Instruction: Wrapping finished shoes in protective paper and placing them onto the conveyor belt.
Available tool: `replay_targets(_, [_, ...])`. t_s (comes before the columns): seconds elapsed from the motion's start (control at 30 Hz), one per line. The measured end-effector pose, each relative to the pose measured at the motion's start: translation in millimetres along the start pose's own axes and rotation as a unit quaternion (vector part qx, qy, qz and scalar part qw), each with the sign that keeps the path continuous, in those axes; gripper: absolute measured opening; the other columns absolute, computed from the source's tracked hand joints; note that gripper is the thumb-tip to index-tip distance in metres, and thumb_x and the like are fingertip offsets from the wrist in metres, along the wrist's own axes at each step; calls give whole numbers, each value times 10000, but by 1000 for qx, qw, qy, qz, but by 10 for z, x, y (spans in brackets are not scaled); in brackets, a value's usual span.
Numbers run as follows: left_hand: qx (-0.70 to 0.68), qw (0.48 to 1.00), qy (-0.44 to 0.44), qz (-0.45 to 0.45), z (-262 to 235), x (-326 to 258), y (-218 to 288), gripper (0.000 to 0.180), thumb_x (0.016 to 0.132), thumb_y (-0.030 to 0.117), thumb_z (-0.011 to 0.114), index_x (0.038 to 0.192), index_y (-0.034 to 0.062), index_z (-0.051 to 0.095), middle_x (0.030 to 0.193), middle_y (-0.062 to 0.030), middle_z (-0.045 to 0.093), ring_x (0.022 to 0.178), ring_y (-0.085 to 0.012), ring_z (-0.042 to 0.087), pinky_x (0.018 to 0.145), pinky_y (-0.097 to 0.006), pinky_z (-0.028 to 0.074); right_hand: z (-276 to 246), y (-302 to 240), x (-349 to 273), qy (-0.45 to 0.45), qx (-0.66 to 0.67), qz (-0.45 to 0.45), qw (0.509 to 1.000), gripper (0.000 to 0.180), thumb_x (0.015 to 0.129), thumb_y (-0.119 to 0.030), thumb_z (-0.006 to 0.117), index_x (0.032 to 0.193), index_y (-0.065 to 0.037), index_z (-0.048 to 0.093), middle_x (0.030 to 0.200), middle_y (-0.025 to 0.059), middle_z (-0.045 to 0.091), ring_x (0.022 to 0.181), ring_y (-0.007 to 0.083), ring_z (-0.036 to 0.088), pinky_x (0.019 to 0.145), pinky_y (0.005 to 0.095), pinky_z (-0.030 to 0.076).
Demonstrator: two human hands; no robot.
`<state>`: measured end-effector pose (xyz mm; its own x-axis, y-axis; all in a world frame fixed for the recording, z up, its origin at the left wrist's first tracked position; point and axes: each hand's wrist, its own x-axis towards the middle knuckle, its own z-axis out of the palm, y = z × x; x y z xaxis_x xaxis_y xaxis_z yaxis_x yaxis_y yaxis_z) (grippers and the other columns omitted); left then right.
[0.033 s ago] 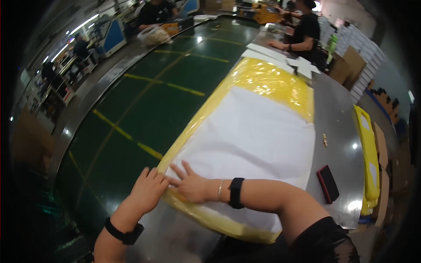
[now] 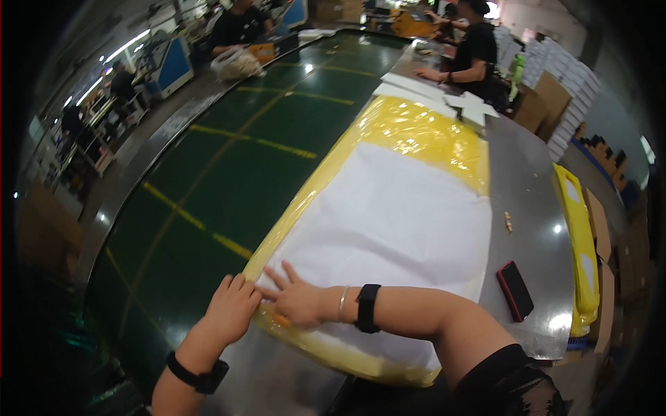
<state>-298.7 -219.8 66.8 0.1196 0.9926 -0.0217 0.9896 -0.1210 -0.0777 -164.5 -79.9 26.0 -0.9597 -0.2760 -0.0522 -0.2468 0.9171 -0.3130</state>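
Note:
A long yellow plastic package (image 2: 431,128) lies on the metal table, with a large white sheet (image 2: 388,215) over most of its top. My right hand (image 2: 300,304) rests flat on the sheet near its lower left corner, fingers spread. Beside it, my left hand (image 2: 234,306) bends its fingers together over the yellow plastic edge at that corner; their grip is partly hidden. The fingertips of the two hands nearly meet. A small orange spot (image 2: 282,320) shows below my right hand, too small to name.
A dark green conveyor belt (image 2: 208,166) runs along the left. On the right of the metal table (image 2: 531,201) lies a red-edged black phone or case (image 2: 515,291). White boards (image 2: 416,90) sit at the package's far end. Co-workers stand farther off, one (image 2: 479,55) at the right.
The view has shifted slightly, so everything sits a little to the left. The orange spot below my right hand now shows. Both hands stay at the same corner.

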Motion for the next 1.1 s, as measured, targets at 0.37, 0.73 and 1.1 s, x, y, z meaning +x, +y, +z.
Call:
replay_targets(0.37, [-167, 983, 46, -54, -90, 625, 1014, 668, 809, 317, 613, 1350, 9, 370, 1414, -295, 249, 1319, -478, 207, 1058, -592, 156, -511, 1175, -2073, 264, -69, 441, 855, 622, 899, -446, 492, 1372, -63, 364, 1414, 238, 314, 1329, 414, 250, 1072, 561, 182])
replay_targets(0.73, [-85, 992, -38, -90, 321, 651, 983, 842, 790, 546, 548, 1409, 34, 295, 1464, -269, 186, 1331, -487, 150, 1018, -643, 111, -369, 2013, -3101, 197, -13, 575, 794, 731, 905, -536, 410, 1310, 69, 350, 1376, 304, 309, 1296, 458, 251, 1082, 511, 163])
replay_targets(1.1, [-103, 984, -80, -119, 418, 660, 935, 952, 689, 522, 626, 1440, 82, 238, 1491, -270, 93, 1344, -510, 69, 1017, -678, 69, -326, 2234, -3068, 314, -87, 574, 751, 667, 883, -484, 481, 1209, 97, 442, 1191, 280, 482, 1099, 420, 432, 972, 464, 310])
